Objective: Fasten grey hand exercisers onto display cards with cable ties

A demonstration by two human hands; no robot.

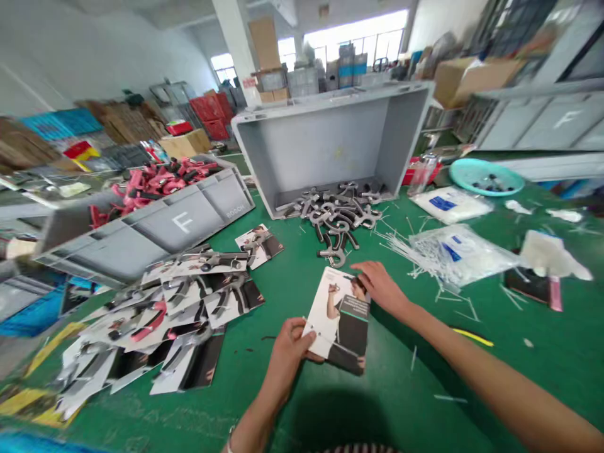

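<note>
Printed card [346,314] sits over the green bench [264,409], its long side tilted toward 1 o'clock. The left hand [293,343] is clamped on the card's edge at its 8 o'clock corner, thumb on top. The right hand [381,286] is at the 1 o'clock corner, fingers bent; whether it grips the card or only hovers there, I cannot tell. The two hands are apart.

Taking the card as the middle of the dial, gray hand grips [337,217] lie heaped at 12 o'clock, spilling from a crate [325,141] tipped on its side. White cable ties [401,245] and a plastic bag [481,255] lie at 2 o'clock. At 9 o'clock, overlapping cards [207,365] carry more grips, and a bin [189,220] of pink grips [163,179] stands at 10 o'clock.
</note>
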